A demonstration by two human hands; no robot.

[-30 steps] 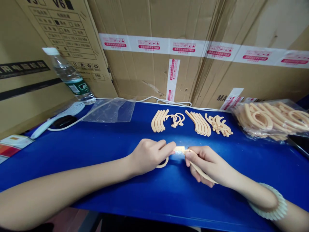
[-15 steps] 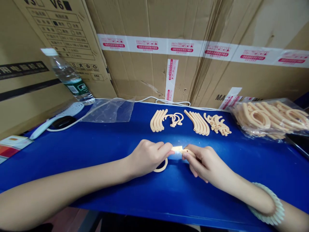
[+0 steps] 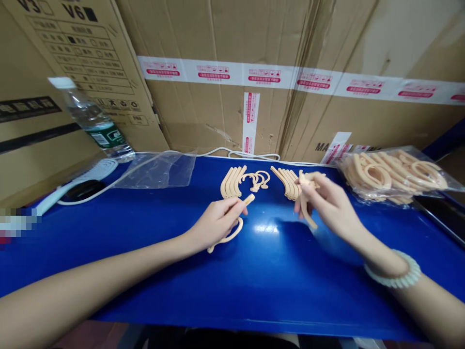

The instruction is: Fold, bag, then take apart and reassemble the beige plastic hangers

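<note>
My left hand (image 3: 218,223) is closed around a beige plastic hook piece (image 3: 235,233). Its curved hook hangs below my fingers, and a straight beige end (image 3: 249,199) sticks out past my thumb. To the right, my right hand (image 3: 329,201) pinches a curved beige plastic arm (image 3: 308,217) that points down, its upper end partly covered by my fingers. The two hands are apart. Behind them lie a row of curved arms (image 3: 232,182), several loose hooks (image 3: 257,179) and a second row of arms (image 3: 286,182). My right hand partly hides the small pieces behind it.
A clear bag of beige parts (image 3: 392,174) lies at the right, beside a dark flat object (image 3: 441,218). On the left are a water bottle (image 3: 103,131), an empty plastic bag (image 3: 160,169), a black object (image 3: 85,190) and a white cable. Cardboard boxes (image 3: 203,111) stand behind the blue table (image 3: 218,291).
My hands, close together at one piece before, have separated. My right hand moved up and away with the curved arm, over the small parts. The view shifted slightly.
</note>
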